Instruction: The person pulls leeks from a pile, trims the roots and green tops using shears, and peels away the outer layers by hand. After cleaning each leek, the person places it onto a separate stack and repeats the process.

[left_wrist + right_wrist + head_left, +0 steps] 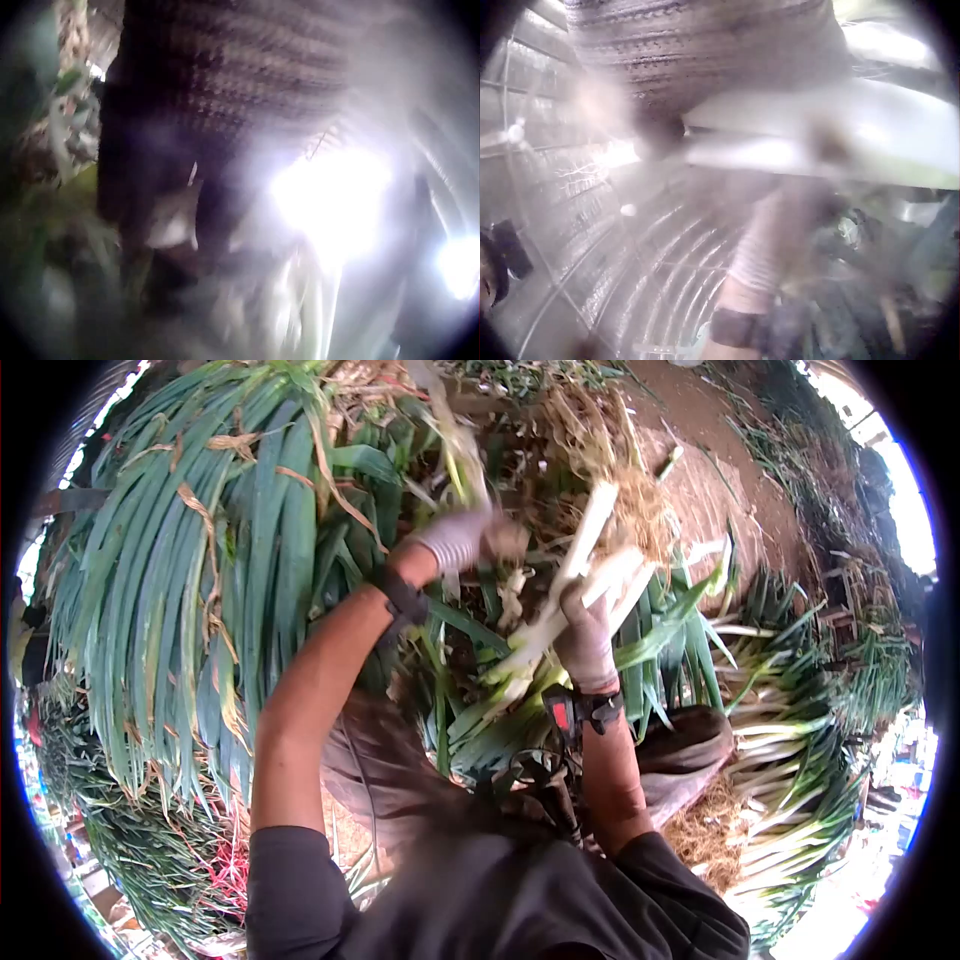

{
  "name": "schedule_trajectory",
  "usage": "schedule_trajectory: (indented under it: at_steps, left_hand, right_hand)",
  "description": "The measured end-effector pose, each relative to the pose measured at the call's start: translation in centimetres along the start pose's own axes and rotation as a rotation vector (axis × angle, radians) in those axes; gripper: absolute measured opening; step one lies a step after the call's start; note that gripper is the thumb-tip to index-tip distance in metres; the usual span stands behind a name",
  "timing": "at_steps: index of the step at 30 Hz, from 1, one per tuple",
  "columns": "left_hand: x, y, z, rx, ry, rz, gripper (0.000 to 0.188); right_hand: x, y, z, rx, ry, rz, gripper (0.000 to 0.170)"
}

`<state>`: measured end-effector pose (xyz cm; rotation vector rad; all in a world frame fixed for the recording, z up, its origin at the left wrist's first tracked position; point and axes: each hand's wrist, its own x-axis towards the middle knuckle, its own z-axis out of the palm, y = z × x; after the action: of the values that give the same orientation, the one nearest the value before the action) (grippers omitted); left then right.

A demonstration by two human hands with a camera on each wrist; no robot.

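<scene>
Head view. Hands apart, both gloved. Left hand [455, 538] near 12 o'clock, motion-blurred; pale strand [455, 450] runs up from it toward 12. Cannot tell whether its fingers grip the strand. Right hand [588, 635] between 2 and 3 o'clock, clamped round white-stalked leeks [532, 643]. Their root tangle [645, 515] sits past the hand, toward 1 o'clock; the stalks slant down across the middle toward 7. Large heap of green leaves [190, 580] from 9 to 11 o'clock. Row of leeks [790, 770], white ends inward, at about 4. Red strands [230, 868] near 8. Dark wrist straps on both arms. Person's black shirt [500, 900] at 6.

Left wrist view. Knitted glove fills 12 o'clock, fingers in shadow below. Strong glare at about 4; pale, blurred strips toward 5. Grip cannot be told here.

Right wrist view. Glove at 12 o'clock, white stalks of the held leeks stretching out to 3. Other gloved hand, blurred, beyond them, its strapped wrist at 6. Ribbed roof [682, 277] from 7 to 10.
</scene>
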<state>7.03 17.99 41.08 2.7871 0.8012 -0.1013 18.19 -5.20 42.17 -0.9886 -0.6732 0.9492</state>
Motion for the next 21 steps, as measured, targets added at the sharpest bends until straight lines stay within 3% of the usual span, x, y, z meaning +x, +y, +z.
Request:
schedule_trajectory:
  at_steps: [1,2,3,5,7,8,11,14,17,18,21]
  left_hand:
    - [0.3,-2.1,7.1,0.027,-0.319,0.237,0.042]
    - [-2.3,0.4,6.4,0.012,-0.506,0.259,0.042]
    - [-3.5,1.6,5.9,0.004,-0.609,0.149,0.049]
    - [-5.3,2.2,4.7,0.014,-0.465,0.023,0.054]
    - [-6.1,3.2,2.6,0.014,-0.351,-0.071,0.041]
    - [-7.0,4.9,-0.8,0.054,-0.315,-0.082,0.056]
    - [-9.8,8.1,-6.1,-0.163,-0.111,0.064,0.048]
    - [-9.2,7.9,-1.3,-0.791,0.078,0.403,0.04]
    - [-9.3,9.1,-0.3,-1.3,0.206,0.31,0.041]
    - [-9.8,9.3,-0.6,-1.335,0.284,0.322,0.042]
    - [-10.1,9.0,-1.4,-1.186,0.135,0.296,0.04]
  right_hand:
    - [-0.1,-0.2,-0.1,0.039,0.009,0.009,0.038]
    - [0.0,-0.4,-0.2,0.1,0.11,0.06,0.034]
    - [0.5,-0.5,-1.2,0.142,0.096,0.06,0.037]
    - [0.5,-2.1,-1.9,0.266,0.053,0.086,0.041]
    - [1.1,-2.2,-2.0,0.225,0.167,0.092,0.037]
    - [1.5,-2.0,-1.8,0.202,0.152,0.068,0.037]
    - [2.1,-2.7,0.5,0.123,0.09,0.053,0.034]
    - [2.7,-7.5,4.5,0.052,-0.078,-0.047,0.042]
    - [3.8,-12.3,6.2,-0.072,-0.249,-0.14,0.059]
    - [4.3,-13.5,6.4,-0.065,-0.292,-0.18,0.06]
    - [4.5,-17.2,6.1,0.003,-0.344,-0.2,0.053]
